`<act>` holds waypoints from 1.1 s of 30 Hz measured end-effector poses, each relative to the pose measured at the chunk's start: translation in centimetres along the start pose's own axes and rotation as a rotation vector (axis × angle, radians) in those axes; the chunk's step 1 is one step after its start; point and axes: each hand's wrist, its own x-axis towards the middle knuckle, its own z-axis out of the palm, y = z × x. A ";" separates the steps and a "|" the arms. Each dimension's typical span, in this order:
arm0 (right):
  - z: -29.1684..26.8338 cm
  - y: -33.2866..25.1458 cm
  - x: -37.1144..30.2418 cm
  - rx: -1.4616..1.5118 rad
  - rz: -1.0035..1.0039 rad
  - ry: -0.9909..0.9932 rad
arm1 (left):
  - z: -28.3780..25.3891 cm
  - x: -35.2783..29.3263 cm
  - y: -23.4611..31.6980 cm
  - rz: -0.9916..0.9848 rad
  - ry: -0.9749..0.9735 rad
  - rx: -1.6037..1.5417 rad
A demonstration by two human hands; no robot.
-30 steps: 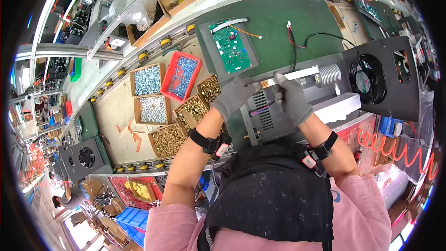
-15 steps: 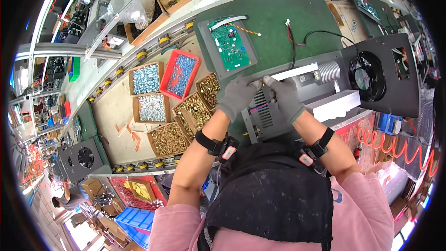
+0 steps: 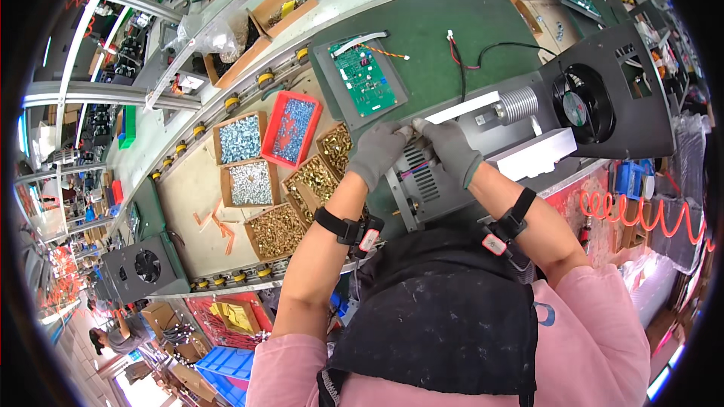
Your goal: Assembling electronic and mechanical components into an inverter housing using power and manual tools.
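My left hand (image 3: pixel 379 154), in a grey glove, has thumb and fingertips pinched at the left edge of a dark grey metal housing (image 3: pixel 483 126). My right hand (image 3: pixel 452 152), gloved too, is closed with its fingertips close to those of the left. They meet by the left end of a white strip (image 3: pixel 464 108); what either pinches is too small or hidden. Below the fingers are vent slots (image 3: pixel 422 181) and thin coloured wires. Further right in the housing sit a ribbed silver cylinder (image 3: pixel 516 105), a white block (image 3: pixel 534 154) and a black fan (image 3: pixel 579 111).
A green circuit board (image 3: pixel 366 79) lies on a grey plate beyond my left hand. Screw-filled cardboard boxes (image 3: pixel 279 232) and a red tray (image 3: pixel 292 128) stand at left. A black cable (image 3: pixel 513 44) crosses the green mat (image 3: pixel 422 22). An orange coiled hose (image 3: pixel 641 211) hangs at right.
The view has shifted slightly, so the bench things appear a little lower at left and moved leftward at right. Both hands stay together at the housing's left end, fingers slightly repositioned.
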 end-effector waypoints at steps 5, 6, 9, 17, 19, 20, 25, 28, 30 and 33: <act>-0.3 1.3 -0.4 -0.006 -0.008 -0.012 | -1.3 -1.8 2.0 0.042 -0.102 0.141; -0.4 1.6 -0.5 0.022 -0.053 -0.075 | -1.0 -2.0 2.0 0.035 -0.090 0.137; -0.3 1.7 0.3 -0.027 -0.029 -0.032 | 0.0 -1.4 0.9 -0.036 0.096 0.037; -4.2 0.5 -5.0 -0.031 0.015 -0.124 | 0.2 -5.2 -7.9 -0.059 0.431 -0.271; -5.2 -0.1 -7.6 -0.082 -0.026 -0.105 | 1.2 -6.6 -12.0 -0.299 0.412 -0.207; -5.4 -0.1 -8.6 -0.115 -0.078 -0.077 | 2.5 -7.1 -14.8 -0.341 0.350 -0.182; -5.4 1.0 -12.7 -0.117 -0.114 0.087 | 9.2 -6.7 -17.8 -0.197 0.228 -0.071; -5.5 1.8 -14.6 -0.058 -0.189 0.080 | 9.2 -8.0 -15.3 -0.082 0.107 0.449; -5.9 2.7 -15.5 0.014 -0.174 0.158 | 8.0 -8.2 -14.7 -0.025 0.010 0.653; -7.8 2.5 -18.6 0.004 -0.152 0.223 | 9.8 -6.7 -17.2 -0.083 -0.042 0.930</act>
